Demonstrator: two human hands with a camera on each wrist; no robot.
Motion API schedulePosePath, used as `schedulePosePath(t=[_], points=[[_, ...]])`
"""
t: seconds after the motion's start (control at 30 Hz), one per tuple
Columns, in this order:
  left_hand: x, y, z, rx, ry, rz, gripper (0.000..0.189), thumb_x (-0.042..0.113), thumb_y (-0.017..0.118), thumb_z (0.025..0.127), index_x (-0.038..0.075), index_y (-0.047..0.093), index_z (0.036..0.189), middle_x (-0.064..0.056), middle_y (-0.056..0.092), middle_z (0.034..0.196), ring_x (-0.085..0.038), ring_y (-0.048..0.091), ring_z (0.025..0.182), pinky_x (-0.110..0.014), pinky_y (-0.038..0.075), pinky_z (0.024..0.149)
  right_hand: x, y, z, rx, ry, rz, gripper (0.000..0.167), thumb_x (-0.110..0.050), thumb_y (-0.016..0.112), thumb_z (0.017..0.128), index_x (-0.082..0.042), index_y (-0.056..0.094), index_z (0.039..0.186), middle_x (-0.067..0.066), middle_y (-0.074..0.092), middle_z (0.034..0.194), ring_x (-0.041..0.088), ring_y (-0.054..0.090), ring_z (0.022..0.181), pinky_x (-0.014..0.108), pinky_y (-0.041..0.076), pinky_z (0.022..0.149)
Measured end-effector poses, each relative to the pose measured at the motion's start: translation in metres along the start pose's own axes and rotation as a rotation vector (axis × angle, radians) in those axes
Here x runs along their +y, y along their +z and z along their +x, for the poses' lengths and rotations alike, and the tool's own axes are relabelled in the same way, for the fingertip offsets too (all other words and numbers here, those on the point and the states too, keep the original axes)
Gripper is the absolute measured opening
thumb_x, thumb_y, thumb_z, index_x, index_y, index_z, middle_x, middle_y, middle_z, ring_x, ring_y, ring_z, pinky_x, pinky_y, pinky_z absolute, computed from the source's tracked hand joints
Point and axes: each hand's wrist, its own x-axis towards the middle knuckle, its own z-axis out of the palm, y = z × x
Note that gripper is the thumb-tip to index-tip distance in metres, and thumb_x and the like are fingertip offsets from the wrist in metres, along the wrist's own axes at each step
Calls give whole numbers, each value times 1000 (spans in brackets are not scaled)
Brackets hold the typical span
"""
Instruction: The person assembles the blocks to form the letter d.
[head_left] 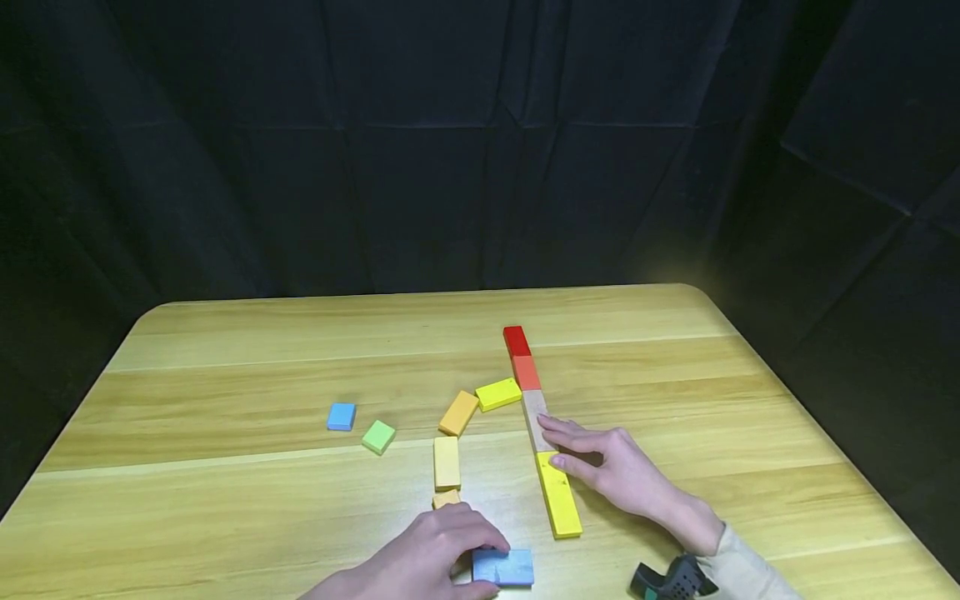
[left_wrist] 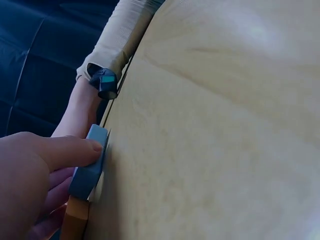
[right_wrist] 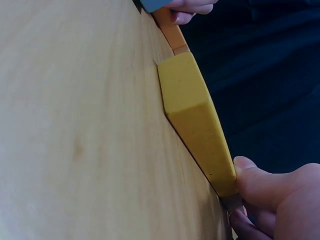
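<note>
My left hand (head_left: pixel 423 554) pinches a blue block (head_left: pixel 513 568) between thumb and fingers at the table's near side. The left wrist view shows the thumb on that block's face, an orange block (left_wrist: pixel 75 217) right beside it. The fingertips of my right hand (head_left: pixel 626 475) touch a pale grey block (head_left: pixel 533 419), while its thumb rests at the top end of a long yellow block (head_left: pixel 561 500). These two lie end to end in a straight line with a coral block (head_left: pixel 527 373) and a red block (head_left: pixel 517 342). Seen from the right wrist, the thumb meets the yellow block's (right_wrist: pixel 197 125) side.
A curve of blocks runs left from the line: a short yellow block (head_left: pixel 498 394), an orange block (head_left: pixel 458 413), a cream block (head_left: pixel 447 462) and a small tan block (head_left: pixel 446 499). Farther left lie a small blue block (head_left: pixel 341 417) and a green block (head_left: pixel 378 437). Dark curtains hang behind the wooden table (head_left: pixel 225 517).
</note>
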Motion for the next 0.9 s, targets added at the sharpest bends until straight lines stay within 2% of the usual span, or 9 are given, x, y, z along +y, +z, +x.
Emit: schedulePosePath(t=[0.2,0.47,0.9], points=[[-3,2,-1,19,41,27,24,22,80,85,14,70,106,7,68,98,-1,57,92,-5,42,86,-1,0,0,-3,4,5,45,-36,68,94,-18,63,135,-12,53,146,20,49,137,45,41,111],[-4,1,-1,12,24,40,23,25,79,86,15,70,105,9,65,96,0,53,90,-4,39,84,-2,-2,0,-15,23,14,45,-39,67,94,-20,63,135,-17,52,146,13,47,137,41,40,112],[-5,3,-1,42,1,27,26,25,82,83,15,70,104,10,65,96,2,54,89,-1,38,85,-3,-2,0,-15,32,13,45,-41,67,94,-22,63,135,-16,52,145,12,47,138,41,40,112]])
